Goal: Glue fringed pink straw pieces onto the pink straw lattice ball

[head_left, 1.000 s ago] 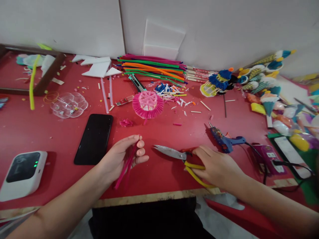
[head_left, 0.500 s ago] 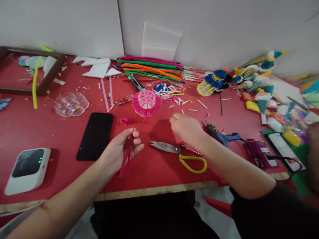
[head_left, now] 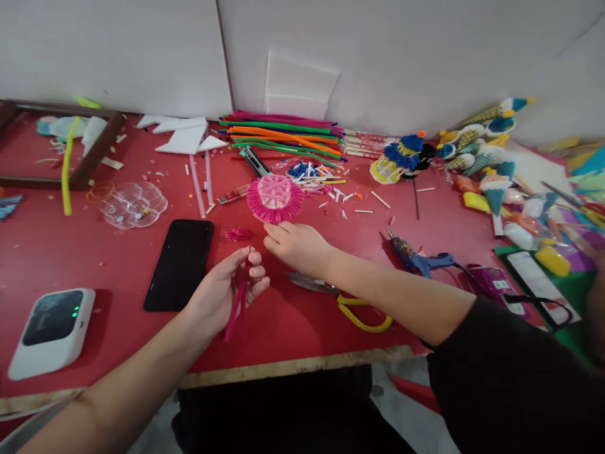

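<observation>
My left hand [head_left: 234,280] pinches a folded magenta pipe cleaner [head_left: 235,315] between thumb and fingers, its ends hanging toward the table's front edge. With fingers curled together, my right hand [head_left: 295,249] is at the lower edge of a pink ruffled round craft piece [head_left: 275,195]. I cannot see what its fingertips hold, if anything. Under the right wrist lie yellow-handled scissors [head_left: 363,313], their blades partly covered. A small bundle of short magenta pieces [head_left: 237,234] rests just beyond my left hand.
A black phone [head_left: 178,265] and a white device with a screen [head_left: 51,331] lie left. Right are a blue glue gun [head_left: 420,258] and a purple box [head_left: 498,290]. Behind are coloured pipe cleaners [head_left: 283,134], a box cutter [head_left: 255,162], scattered cut bits and finished crafts [head_left: 409,151].
My right hand has moved left, from beyond the scissors to the pink ruffled piece, and now covers part of the scissors. My left hand still holds the pipe cleaner. The view has shifted slightly.
</observation>
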`<move>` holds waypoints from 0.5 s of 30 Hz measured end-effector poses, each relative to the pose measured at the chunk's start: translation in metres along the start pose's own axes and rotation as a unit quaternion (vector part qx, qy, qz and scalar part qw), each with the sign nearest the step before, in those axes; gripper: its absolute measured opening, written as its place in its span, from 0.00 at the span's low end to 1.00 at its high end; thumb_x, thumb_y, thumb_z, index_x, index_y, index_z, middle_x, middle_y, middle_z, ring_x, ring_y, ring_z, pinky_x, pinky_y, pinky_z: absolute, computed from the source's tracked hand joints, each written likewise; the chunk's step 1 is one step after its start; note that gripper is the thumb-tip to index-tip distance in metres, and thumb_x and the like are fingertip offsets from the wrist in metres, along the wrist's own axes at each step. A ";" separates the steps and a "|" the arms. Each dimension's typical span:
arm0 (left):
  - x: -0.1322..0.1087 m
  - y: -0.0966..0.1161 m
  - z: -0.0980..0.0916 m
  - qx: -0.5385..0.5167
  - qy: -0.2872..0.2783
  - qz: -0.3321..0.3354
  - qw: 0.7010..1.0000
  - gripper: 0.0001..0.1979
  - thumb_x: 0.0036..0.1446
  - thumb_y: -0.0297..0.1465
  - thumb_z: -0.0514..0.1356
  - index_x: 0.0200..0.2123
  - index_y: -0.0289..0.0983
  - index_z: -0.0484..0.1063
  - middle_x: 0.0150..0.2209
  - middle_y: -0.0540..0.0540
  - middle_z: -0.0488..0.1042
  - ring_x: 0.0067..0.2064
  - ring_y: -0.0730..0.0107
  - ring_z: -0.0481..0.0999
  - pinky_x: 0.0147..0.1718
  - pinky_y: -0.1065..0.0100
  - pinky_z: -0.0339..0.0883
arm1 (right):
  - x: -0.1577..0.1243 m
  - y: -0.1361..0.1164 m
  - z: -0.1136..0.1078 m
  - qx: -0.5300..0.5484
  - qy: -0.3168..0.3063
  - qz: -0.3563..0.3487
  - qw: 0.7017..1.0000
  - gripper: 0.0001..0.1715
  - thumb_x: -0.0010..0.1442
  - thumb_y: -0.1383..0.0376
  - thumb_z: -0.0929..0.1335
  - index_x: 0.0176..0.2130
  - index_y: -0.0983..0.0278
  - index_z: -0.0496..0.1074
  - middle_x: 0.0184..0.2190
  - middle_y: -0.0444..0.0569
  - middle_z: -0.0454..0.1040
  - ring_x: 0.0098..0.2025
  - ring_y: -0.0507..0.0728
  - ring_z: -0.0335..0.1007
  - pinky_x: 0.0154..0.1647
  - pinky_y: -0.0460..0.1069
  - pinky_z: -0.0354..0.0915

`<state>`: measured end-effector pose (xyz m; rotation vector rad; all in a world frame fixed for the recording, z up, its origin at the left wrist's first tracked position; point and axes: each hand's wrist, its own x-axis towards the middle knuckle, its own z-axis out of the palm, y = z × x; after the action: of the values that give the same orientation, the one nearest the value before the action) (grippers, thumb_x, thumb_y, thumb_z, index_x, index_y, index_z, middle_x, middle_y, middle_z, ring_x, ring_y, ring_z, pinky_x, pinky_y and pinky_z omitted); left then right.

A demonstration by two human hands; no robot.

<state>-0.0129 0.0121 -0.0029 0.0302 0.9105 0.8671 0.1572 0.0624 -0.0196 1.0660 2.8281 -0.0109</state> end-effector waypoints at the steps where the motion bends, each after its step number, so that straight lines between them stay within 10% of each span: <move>1: 0.000 0.000 0.000 0.006 0.003 -0.002 1.000 0.21 0.71 0.24 0.47 0.26 0.34 0.70 0.22 0.53 0.66 0.20 0.80 0.70 0.28 0.71 0.81 | 0.002 -0.002 -0.002 0.000 -0.008 0.003 1.000 0.18 0.72 0.73 0.57 0.50 0.69 0.73 0.53 0.62 0.76 0.52 0.62 0.70 0.43 0.52 0.69; 10: 0.001 -0.002 -0.001 0.054 0.031 0.047 0.997 0.17 0.70 0.23 0.51 0.30 0.33 0.74 0.24 0.50 0.74 0.22 0.78 0.73 0.28 0.71 0.80 | -0.015 -0.012 -0.009 0.133 0.004 0.075 0.988 0.12 0.65 0.75 0.64 0.47 0.70 0.74 0.43 0.60 0.78 0.48 0.63 0.72 0.46 0.54 0.70; 15: 0.006 -0.013 -0.007 0.068 -0.007 0.098 0.993 0.09 0.62 0.22 0.62 0.28 0.34 0.76 0.33 0.48 0.81 0.31 0.73 0.80 0.35 0.69 0.80 | -0.036 -0.021 0.006 0.426 0.215 0.139 0.868 0.17 0.61 0.74 0.68 0.49 0.65 0.76 0.42 0.50 0.81 0.42 0.54 0.78 0.43 0.47 0.74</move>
<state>-0.0073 0.0049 -0.0163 0.2467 0.9641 0.9836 0.1705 0.0225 -0.0222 1.8117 3.0367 -1.2448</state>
